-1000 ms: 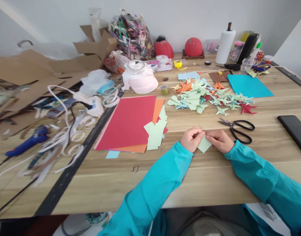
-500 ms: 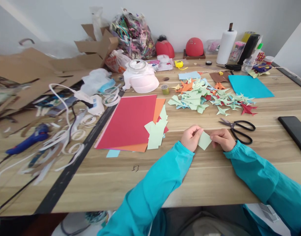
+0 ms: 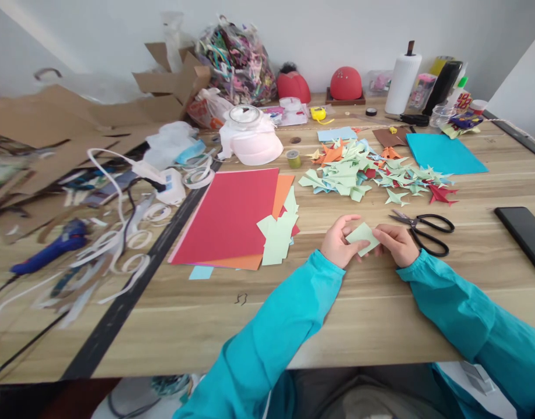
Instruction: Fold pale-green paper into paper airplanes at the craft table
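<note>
A small light green square of paper point(image 3: 362, 237) is held between my two hands, just above the wooden table. My left hand point(image 3: 338, 243) grips its left and lower side, thumb on top and fingers behind. On the opposite corner, my right hand point(image 3: 397, 242) pinches the paper between thumb and fingers. Black-handled scissors point(image 3: 428, 228) lie just beyond my right hand, blades pointing left. Farther back is a pile of folded paper cranes point(image 3: 348, 171), mostly pale green with some orange, red and blue. Cut green paper pieces point(image 3: 276, 238) rest to the left of my hands.
Red sheets point(image 3: 232, 215) over orange ones lie left of centre. A blue sheet point(image 3: 444, 153) and a black phone point(image 3: 524, 237) are at the right. Cords, white strips and a blue glue gun point(image 3: 53, 247) clutter the left. A white bottle point(image 3: 402, 83) stands at the back.
The green paper has turned and tilted between my hands. My left thumb has moved from its upper edge down onto its lower side, and my left fingers have spread behind it.
</note>
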`<state>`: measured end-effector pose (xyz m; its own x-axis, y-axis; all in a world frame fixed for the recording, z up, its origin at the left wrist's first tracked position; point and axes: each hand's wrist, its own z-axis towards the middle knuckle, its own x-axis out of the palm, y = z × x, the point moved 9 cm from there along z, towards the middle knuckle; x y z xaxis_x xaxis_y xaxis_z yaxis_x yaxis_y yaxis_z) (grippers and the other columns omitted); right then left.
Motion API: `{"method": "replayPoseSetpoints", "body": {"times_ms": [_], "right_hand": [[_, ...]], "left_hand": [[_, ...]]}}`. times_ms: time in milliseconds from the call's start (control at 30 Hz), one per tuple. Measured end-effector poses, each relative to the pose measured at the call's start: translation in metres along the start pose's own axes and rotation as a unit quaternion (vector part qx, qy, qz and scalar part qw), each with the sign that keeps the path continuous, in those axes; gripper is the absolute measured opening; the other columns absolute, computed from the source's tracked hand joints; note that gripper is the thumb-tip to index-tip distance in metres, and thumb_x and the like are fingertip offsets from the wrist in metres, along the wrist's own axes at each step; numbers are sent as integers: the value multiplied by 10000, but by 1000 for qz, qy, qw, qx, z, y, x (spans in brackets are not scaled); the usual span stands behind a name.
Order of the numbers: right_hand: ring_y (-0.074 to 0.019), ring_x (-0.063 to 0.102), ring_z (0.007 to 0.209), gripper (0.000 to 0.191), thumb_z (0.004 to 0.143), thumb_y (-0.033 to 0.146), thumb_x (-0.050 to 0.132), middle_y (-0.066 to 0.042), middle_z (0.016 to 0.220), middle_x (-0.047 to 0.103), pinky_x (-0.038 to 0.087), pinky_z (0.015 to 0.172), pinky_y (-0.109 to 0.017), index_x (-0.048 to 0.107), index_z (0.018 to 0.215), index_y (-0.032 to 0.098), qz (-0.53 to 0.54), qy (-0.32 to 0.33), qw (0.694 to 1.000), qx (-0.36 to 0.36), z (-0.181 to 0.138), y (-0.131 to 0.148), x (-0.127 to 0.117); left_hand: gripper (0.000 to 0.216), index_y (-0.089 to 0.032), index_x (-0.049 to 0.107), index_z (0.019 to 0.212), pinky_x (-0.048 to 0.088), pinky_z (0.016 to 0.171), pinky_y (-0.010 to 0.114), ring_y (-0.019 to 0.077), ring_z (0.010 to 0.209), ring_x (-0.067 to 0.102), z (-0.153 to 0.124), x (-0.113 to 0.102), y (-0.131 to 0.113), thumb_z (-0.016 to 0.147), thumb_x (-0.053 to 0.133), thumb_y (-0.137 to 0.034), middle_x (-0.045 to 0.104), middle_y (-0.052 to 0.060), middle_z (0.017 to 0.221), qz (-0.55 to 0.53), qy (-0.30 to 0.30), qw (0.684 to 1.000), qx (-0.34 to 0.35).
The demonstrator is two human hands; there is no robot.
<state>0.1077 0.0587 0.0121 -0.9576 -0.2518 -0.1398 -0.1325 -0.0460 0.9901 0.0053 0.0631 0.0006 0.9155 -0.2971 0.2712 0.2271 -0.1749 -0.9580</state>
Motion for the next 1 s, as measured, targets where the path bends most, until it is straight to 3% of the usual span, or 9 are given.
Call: {"method": "replayPoseSetpoints", "body": {"times_ms": [167, 333, 467, 833, 1000], "right_hand": [[-106, 526, 414, 402, 715, 568, 582, 4, 487, 586, 403, 395, -212, 564, 680, 169, 13, -28, 999, 23, 3, -5, -2], [-82, 478, 358, 440, 703, 599, 573, 26, 431, 537, 364, 351, -193, 560, 681, 160, -1, -69, 998, 5, 4, -1, -12], [-73, 457, 325, 410, 710, 572, 585, 36, 450, 542, 326, 311, -185, 541, 728, 164, 21, -83, 996, 7, 5, -3, -14], [-83, 478, 339, 406, 707, 563, 597, 25, 502, 568, 359, 314, -198, 530, 751, 165, 49, -66, 997, 12, 6, -5, -11], [-88, 466, 364, 380, 768, 549, 537, 33, 443, 524, 368, 363, -205, 527, 698, 176, 62, -71, 995, 20, 5, -9, -14]], "left_hand": [[862, -238, 308, 1325, 471, 415, 215, 143, 535, 611, -3, 7, -3, 583, 748, -239, 637, 29, 816, 23, 23, 999, 24], [484, -153, 620, 1057, 492, 482, 217, 118, 579, 592, -1, 7, -2, 594, 734, -234, 641, 68, 848, 39, 26, 998, 51], [369, -128, 697, 890, 486, 473, 230, 98, 492, 554, 3, -1, 2, 542, 762, -230, 609, 32, 675, 50, -1, 996, 69], [562, -105, 652, 1035, 492, 466, 244, 105, 495, 555, 3, -4, 8, 493, 782, -174, 642, 29, 643, 39, -11, 999, 9], [644, -108, 623, 1064, 537, 632, 289, 177, 726, 638, 3, -2, 11, 446, 804, -142, 688, 83, 799, -15, -2, 1000, -7]]}}
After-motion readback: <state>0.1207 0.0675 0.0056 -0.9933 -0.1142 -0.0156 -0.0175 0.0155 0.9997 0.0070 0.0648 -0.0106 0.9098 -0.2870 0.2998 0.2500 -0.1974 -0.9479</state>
